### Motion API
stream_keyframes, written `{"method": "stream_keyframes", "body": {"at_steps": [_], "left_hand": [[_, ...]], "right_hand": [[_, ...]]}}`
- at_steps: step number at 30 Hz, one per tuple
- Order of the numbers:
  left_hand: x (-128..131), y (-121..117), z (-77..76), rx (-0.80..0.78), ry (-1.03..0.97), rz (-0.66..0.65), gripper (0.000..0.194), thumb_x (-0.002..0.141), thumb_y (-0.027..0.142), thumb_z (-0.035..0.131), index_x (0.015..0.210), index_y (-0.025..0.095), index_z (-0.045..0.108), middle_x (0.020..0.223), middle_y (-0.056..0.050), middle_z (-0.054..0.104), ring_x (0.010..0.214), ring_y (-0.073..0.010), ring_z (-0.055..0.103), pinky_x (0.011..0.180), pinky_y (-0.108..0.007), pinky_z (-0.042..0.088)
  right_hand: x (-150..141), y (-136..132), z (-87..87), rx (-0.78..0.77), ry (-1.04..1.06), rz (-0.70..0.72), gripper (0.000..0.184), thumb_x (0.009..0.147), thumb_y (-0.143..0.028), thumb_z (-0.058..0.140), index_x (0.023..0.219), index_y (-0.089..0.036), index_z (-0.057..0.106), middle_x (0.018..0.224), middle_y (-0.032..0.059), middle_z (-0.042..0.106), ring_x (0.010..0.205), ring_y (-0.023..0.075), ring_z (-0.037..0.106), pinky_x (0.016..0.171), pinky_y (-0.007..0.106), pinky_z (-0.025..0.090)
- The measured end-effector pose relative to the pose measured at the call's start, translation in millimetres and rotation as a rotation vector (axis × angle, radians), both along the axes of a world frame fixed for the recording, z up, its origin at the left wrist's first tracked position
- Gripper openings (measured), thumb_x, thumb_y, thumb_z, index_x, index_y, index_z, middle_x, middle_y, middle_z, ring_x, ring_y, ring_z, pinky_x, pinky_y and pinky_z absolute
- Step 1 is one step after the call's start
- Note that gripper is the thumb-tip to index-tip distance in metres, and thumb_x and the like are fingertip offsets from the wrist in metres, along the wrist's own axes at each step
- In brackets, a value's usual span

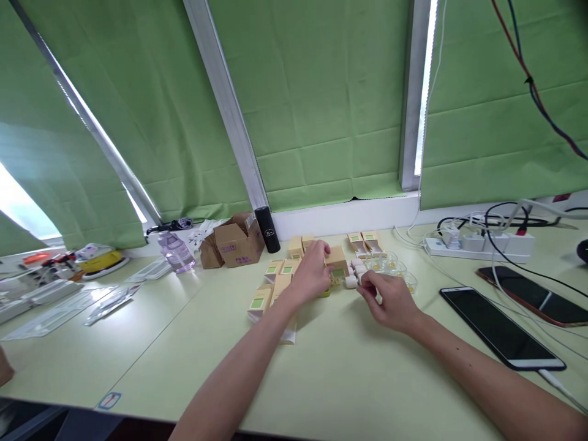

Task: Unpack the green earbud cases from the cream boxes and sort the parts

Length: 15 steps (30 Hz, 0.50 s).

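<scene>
My left hand [312, 271] is over the middle of the table with its fingers curled closed; what they hold, if anything, is hidden. Right behind its fingertips stands a small tan box [337, 260], and something green [325, 293] shows below the hand. My right hand [389, 300] is closed in a pinch, close to several small white caps [351, 282]; I cannot make out anything between the fingers. Clear round plastic pieces with yellow bits [410, 282] lie just behind that hand. Several tan boxes with green labels [260, 301] sit to the left of my left hand.
Two more labelled boxes [373, 242] lie at the back. A cardboard box [236, 240], a black cylinder [267, 229] and a purple-tinted bottle [176, 252] stand back left. At right are two phones [503, 324], a power strip [480, 247] and loose cables.
</scene>
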<state>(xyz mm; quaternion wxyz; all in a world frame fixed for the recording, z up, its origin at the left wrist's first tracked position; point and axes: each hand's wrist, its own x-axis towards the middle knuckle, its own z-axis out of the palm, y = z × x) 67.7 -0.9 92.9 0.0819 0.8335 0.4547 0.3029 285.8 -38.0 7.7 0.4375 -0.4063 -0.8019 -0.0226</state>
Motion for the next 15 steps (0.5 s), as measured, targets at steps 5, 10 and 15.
{"method": "stream_keyframes", "body": {"at_steps": [5, 10, 15], "left_hand": [[2.5, -39.6, -30.5, -0.145, -0.086, -0.072, 0.027, 0.084, 0.010, 0.058, 0.103, 0.024, 0.044, 0.112, -0.006, 0.056, 0.096, -0.0211, 0.055, 0.080, -0.034, 0.045], [2.5, -48.2, -48.7, -0.189, -0.128, -0.137, 0.028, 0.083, 0.010, 0.057, 0.104, 0.024, 0.047, 0.112, -0.006, 0.055, 0.101, -0.0222, 0.055, 0.088, -0.037, 0.047], [2.4, -49.3, -62.0, -0.207, -0.223, -0.123, 0.032, 0.087, 0.015, 0.060, 0.115, 0.025, 0.047, 0.120, -0.010, 0.055, 0.113, -0.0246, 0.055, 0.099, -0.042, 0.046]], "right_hand": [[8.4, 2.4, 4.0, 0.065, 0.016, -0.003, 0.013, 0.094, -0.025, 0.050, 0.081, -0.023, 0.052, 0.069, 0.0015, 0.060, 0.061, 0.0158, 0.051, 0.061, 0.029, 0.035], [9.1, 1.5, 2.0, 0.074, -0.078, 0.049, 0.015, 0.096, -0.026, 0.049, 0.103, -0.021, 0.061, 0.076, 0.0032, 0.066, 0.066, 0.0170, 0.057, 0.065, 0.030, 0.037], [8.8, -0.3, -0.1, 0.080, -0.127, 0.094, 0.027, 0.097, -0.028, 0.051, 0.122, -0.021, 0.057, 0.071, -0.0005, 0.062, 0.063, 0.0174, 0.057, 0.062, 0.030, 0.034]]}}
